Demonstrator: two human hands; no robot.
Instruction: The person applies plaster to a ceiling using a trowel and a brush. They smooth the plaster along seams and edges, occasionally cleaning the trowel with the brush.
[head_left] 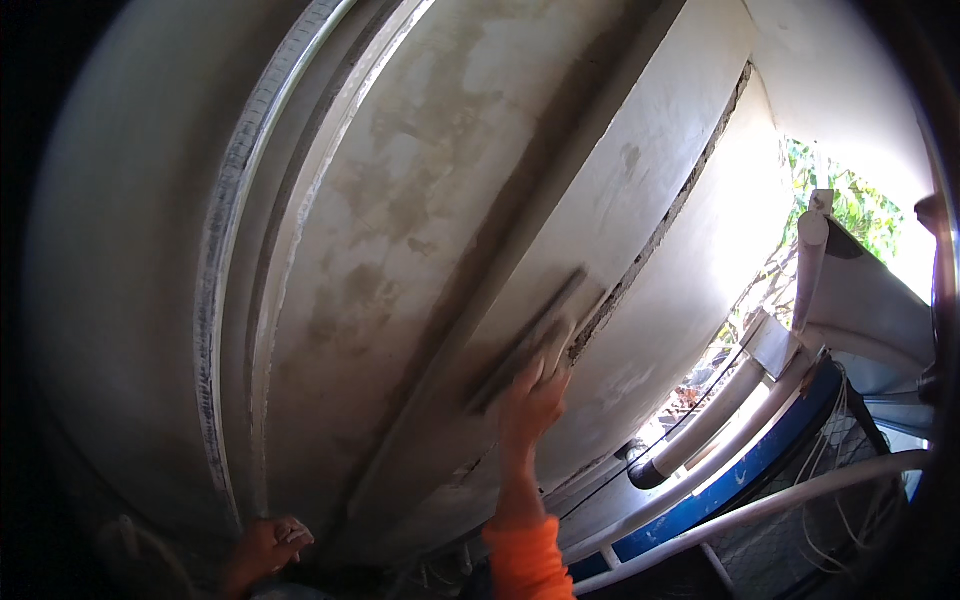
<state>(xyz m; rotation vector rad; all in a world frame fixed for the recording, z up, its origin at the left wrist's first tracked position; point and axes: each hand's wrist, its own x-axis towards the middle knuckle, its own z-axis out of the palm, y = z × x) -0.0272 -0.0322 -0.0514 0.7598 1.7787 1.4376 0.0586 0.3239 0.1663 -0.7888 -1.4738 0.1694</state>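
Observation:
My right hand (536,395), in an orange sleeve, grips a plastering float (532,330) held against the smooth grey plastered surface (380,180) overhead. The float lies along a raised flat band, beside a rough dark groove (690,180) at its edge. My left hand (268,548) is low at the lower left, fingers curled around a small pale object that I cannot make out.
Two long pale strips (238,200) run down the left of the surface. At the right are pipes (710,415), white metal railings (760,500), mesh with loose cords, a blue curved band (690,500) and foliage (850,200) beyond the opening.

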